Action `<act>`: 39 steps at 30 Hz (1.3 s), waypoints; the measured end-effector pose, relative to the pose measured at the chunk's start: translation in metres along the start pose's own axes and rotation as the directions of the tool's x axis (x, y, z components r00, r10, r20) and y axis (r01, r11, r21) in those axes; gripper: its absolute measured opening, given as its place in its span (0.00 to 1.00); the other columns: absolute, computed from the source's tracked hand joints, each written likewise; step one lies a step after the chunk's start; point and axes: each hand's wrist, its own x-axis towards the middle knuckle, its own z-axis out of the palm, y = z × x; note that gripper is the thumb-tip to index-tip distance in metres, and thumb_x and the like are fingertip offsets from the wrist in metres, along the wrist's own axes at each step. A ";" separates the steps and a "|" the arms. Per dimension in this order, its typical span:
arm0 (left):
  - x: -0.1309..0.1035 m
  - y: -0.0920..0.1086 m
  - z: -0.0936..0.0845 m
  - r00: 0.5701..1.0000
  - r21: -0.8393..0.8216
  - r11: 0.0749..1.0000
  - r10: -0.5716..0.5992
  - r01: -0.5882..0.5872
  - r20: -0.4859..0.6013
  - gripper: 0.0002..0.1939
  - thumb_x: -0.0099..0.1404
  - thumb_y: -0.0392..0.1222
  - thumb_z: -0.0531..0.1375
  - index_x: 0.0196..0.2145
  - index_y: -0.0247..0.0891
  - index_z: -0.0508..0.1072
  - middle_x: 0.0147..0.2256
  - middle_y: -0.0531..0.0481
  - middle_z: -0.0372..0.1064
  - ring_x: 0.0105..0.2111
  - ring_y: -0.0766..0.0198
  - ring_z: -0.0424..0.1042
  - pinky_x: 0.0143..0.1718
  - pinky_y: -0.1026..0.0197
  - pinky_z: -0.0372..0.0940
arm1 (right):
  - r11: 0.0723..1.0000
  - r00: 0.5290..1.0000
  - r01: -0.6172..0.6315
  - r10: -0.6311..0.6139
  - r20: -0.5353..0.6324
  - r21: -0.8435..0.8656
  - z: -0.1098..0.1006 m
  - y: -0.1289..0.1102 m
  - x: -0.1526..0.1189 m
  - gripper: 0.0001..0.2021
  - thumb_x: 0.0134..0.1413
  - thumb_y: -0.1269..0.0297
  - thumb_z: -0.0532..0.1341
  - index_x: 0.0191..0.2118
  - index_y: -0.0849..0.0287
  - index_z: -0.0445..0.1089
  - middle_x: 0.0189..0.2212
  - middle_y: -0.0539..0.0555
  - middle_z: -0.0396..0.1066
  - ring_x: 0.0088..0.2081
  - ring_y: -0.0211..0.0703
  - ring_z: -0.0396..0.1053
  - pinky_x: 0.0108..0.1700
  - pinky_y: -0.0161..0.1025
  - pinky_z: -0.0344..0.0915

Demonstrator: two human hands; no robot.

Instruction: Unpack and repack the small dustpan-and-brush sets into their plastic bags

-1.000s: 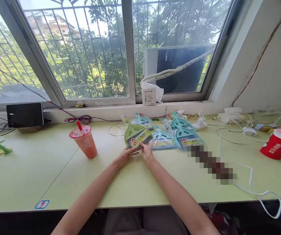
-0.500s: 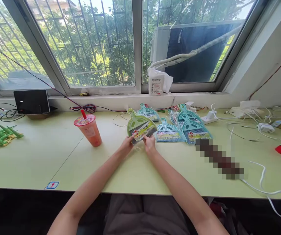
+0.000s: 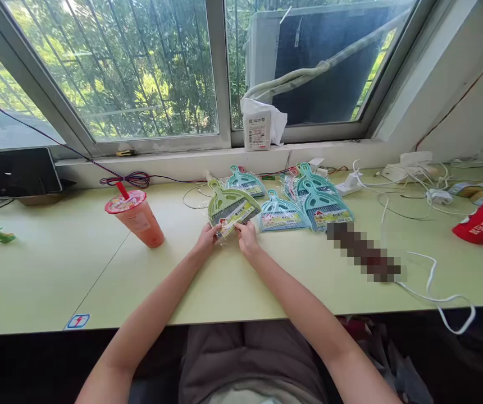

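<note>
Across the pale green surface (image 3: 208,297), teal dustpan sets (image 3: 321,199) lie just to my right; an orange lidded drink (image 3: 138,220) stands left; the wrapped green dustpan (image 3: 229,196), a grey-bristled brush (image 3: 226,213) against it, tilts between them; my left hand (image 3: 208,238) and right hand (image 3: 247,238) both grip its lower edge; its label (image 3: 240,212) has characters too small to read; a sticker (image 3: 78,321) shows a red arrow.

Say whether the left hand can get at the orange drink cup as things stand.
Probably yes: only tabletop shows between the left hand and the orange drink cup, though that hand holds the green dustpan set and might need to let go first.
</note>
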 end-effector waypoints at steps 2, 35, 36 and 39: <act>-0.004 -0.001 0.003 0.999 -0.015 0.999 0.028 -0.028 -0.028 0.22 0.49 0.43 0.68 0.40 0.33 0.70 0.38 0.45 0.75 0.38 0.60 0.74 0.40 0.59 0.68 | 1.000 1.000 -0.017 0.017 0.027 0.004 0.002 -0.001 -0.002 0.12 0.37 0.77 0.63 0.31 0.58 0.65 0.30 0.48 0.75 0.38 0.40 0.74 0.44 0.36 0.71; -0.013 0.016 0.004 0.984 0.238 0.971 -0.026 -0.017 0.177 0.31 0.54 0.48 0.67 0.53 0.35 0.65 0.49 0.38 0.71 0.36 0.53 0.76 0.36 0.51 0.74 | 0.995 0.995 -0.064 0.057 -0.081 -0.077 -0.004 0.003 0.009 0.15 0.36 0.81 0.60 0.33 0.58 0.64 0.29 0.46 0.74 0.33 0.36 0.72 0.35 0.32 0.70; -0.013 0.016 0.004 0.984 0.246 0.969 -0.026 -0.018 0.175 0.32 0.54 0.48 0.67 0.53 0.35 0.64 0.48 0.38 0.71 0.35 0.53 0.77 0.36 0.51 0.74 | 0.996 0.995 -0.063 0.058 -0.081 -0.065 -0.004 0.002 0.009 0.14 0.37 0.80 0.60 0.33 0.58 0.64 0.29 0.46 0.74 0.33 0.36 0.72 0.36 0.32 0.70; -0.011 0.015 0.002 0.986 0.278 0.961 -0.050 0.004 0.159 0.33 0.54 0.49 0.67 0.54 0.36 0.62 0.47 0.38 0.72 0.34 0.53 0.77 0.34 0.52 0.74 | 0.996 0.995 -0.066 0.062 -0.083 -0.052 -0.003 0.002 0.007 0.12 0.39 0.78 0.61 0.33 0.58 0.64 0.30 0.47 0.74 0.33 0.37 0.73 0.37 0.34 0.71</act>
